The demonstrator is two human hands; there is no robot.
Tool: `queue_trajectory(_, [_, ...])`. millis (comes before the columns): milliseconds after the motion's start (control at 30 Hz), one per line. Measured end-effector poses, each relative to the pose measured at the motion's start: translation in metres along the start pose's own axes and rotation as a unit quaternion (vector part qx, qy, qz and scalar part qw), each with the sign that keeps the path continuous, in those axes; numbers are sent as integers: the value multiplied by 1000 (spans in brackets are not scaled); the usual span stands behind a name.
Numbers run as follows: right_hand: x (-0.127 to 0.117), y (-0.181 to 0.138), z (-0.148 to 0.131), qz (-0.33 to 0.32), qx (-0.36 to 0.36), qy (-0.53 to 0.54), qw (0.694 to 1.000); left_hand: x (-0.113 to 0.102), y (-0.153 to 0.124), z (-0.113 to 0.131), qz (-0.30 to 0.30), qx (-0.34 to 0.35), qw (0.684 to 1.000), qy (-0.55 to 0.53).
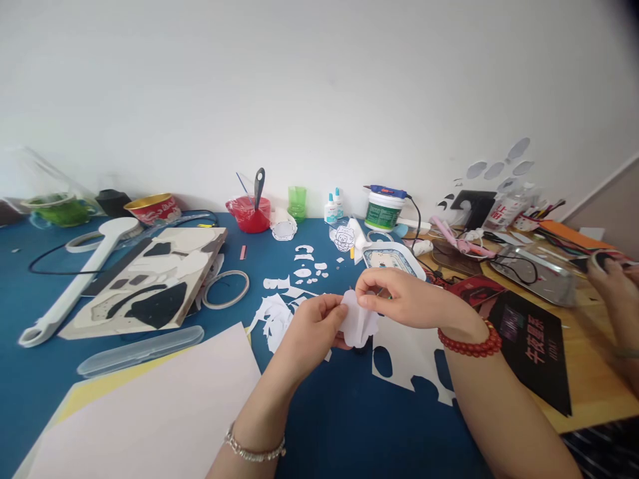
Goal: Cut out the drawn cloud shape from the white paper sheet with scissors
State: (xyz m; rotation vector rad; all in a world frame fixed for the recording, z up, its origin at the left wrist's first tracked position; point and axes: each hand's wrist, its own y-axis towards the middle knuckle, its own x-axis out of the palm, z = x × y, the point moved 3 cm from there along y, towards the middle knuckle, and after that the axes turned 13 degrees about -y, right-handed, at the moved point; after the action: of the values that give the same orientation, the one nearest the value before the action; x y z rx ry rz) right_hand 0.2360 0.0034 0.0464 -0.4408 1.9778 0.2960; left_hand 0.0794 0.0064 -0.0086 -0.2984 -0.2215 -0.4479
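Both of my hands meet over the blue table (319,426) and pinch one small white paper cutout (360,324). My left hand (312,327), with a thin bracelet at the wrist, grips the cutout's left edge with closed fingers. My right hand (399,298), with a red bead bracelet, pinches its top from the right. Under the hands lie white paper scraps (279,313) and a cut white sheet with holes (414,362).
A large pale sheet (164,406) lies front left, and a board with black and white shapes (154,279) and a tape ring (225,288) lie behind it. Cups, glue bottles (333,205) and a white tub (383,209) line the wall. Another person's hands (616,276) work at far right.
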Motion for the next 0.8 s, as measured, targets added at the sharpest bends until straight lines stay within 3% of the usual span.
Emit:
queue_trajectory(367, [0,0,-1,-19,-18,27,999,0,0,0,0,2,1000,-10])
queue_trajectory(800, [2,-1,1,11,-2,-1,1000,0,0,1,0,-6,1000,-19])
